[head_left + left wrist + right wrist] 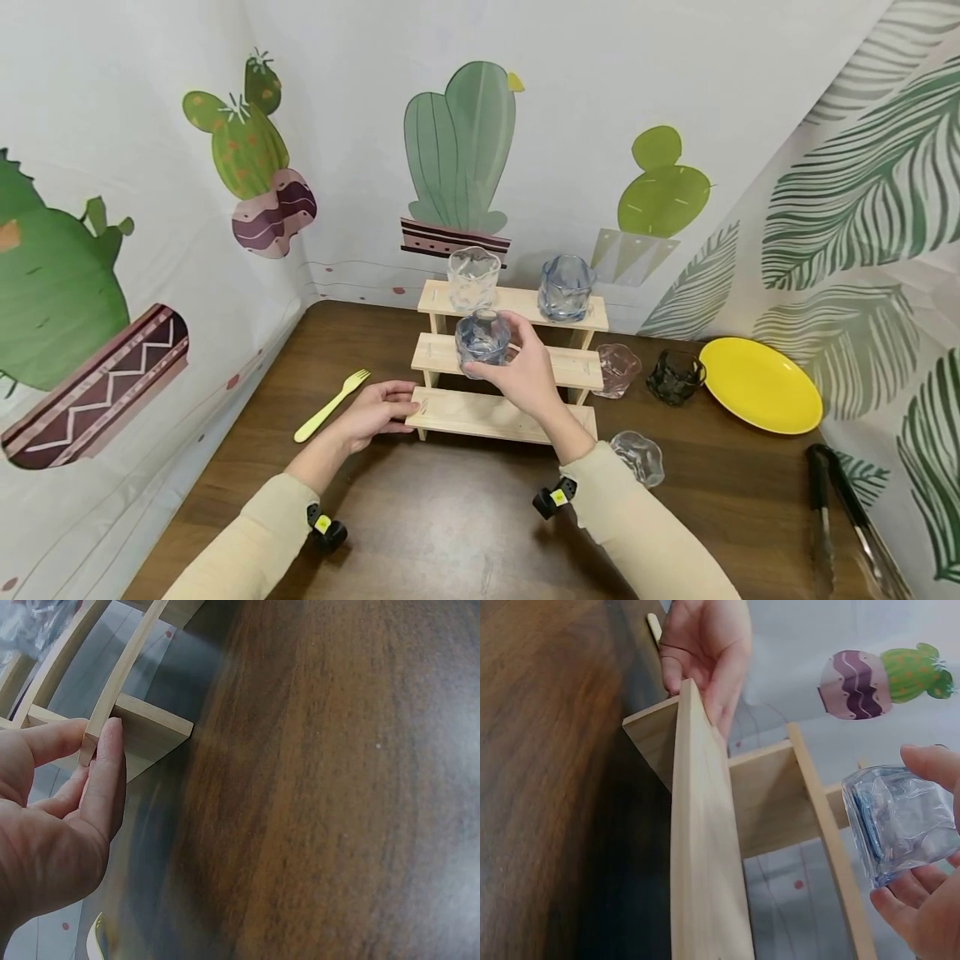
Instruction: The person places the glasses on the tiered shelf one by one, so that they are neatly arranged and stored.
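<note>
My right hand (527, 371) grips a bluish clear glass (480, 337) near the middle step of a three-tier wooden shelf (495, 415). The right wrist view shows this glass (900, 821) tilted, with fingers and thumb around its sides; whether it touches the step cannot be told. On the lowest board's left end, my left hand (372, 412) pinches the wood between thumb and fingers, as the left wrist view also shows. A clear glass (474, 283) and a second bluish glass (566, 290) stand on the top step.
Right of the shelf are a pinkish glass (618, 371), a dark glass (673, 377) and another clear glass (639, 457). Farther right lie a yellow plate (761, 385) and black-handled tongs (840, 500). A yellow fork (333, 406) lies to the left. Patterned cloth hangs behind.
</note>
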Demonstrator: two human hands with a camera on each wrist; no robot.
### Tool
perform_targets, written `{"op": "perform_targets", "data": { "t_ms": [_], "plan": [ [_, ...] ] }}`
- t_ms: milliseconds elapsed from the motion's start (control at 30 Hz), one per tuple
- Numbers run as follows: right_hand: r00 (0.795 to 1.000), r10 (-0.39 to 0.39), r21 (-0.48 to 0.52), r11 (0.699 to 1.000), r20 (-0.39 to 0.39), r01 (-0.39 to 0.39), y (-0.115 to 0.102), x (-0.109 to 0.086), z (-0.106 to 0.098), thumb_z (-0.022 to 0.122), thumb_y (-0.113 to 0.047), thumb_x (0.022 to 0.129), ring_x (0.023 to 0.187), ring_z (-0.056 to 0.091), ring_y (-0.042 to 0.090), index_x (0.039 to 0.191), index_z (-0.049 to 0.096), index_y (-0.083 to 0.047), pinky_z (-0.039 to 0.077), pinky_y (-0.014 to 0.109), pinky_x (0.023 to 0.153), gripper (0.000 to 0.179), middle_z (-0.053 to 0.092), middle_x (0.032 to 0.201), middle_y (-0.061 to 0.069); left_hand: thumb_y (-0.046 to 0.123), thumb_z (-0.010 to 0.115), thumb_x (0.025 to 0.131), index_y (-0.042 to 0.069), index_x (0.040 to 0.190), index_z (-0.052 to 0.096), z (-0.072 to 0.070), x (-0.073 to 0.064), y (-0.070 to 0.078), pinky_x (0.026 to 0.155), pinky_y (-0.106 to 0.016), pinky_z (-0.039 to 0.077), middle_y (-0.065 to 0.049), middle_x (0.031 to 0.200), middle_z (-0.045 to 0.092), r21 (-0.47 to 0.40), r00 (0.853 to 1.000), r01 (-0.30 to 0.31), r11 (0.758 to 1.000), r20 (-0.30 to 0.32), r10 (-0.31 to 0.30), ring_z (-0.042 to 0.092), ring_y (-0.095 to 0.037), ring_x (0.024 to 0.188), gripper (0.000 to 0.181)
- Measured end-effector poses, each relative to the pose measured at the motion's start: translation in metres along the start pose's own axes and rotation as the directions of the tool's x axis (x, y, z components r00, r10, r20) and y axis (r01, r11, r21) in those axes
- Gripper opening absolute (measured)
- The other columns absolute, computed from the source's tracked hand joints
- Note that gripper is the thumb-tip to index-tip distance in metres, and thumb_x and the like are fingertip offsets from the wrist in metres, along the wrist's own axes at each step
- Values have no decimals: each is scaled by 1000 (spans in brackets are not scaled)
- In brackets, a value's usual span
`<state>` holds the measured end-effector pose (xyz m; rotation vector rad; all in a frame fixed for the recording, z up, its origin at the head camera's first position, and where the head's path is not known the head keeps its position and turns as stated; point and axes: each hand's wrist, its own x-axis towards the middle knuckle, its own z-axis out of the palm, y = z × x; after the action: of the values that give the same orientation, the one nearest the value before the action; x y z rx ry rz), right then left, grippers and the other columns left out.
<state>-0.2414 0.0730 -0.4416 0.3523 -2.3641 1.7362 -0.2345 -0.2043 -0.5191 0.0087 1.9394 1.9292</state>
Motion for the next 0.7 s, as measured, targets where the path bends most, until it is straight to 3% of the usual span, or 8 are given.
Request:
{"op": "perform_targets", "data": {
  "t_ms": [300, 700],
  "plan": [
    [1000, 2, -11, 1000, 15, -2, 6, 5, 17, 96, -26, 76, 128, 54, 22, 152, 46, -16, 48, 40, 109, 92, 56, 140, 5, 3, 68, 98, -13, 147, 43, 1, 1, 0, 81, -37, 63, -26, 131, 59, 9, 1000, -8, 1000, 7, 7, 69, -21, 97, 58],
    [999, -23, 6, 1000, 36, 23, 7, 9, 21, 95, -26, 78, 129, 56, 27, 153, 45, -13, 47, 43, 110, 91, 56, 142, 11, 3, 68, 98, -13, 148, 42, 1, 1, 0, 81, -37, 63, -26, 132, 58, 9, 1000, -15, 1000, 10, 15, 69, -21, 97, 58]
  ]
}}
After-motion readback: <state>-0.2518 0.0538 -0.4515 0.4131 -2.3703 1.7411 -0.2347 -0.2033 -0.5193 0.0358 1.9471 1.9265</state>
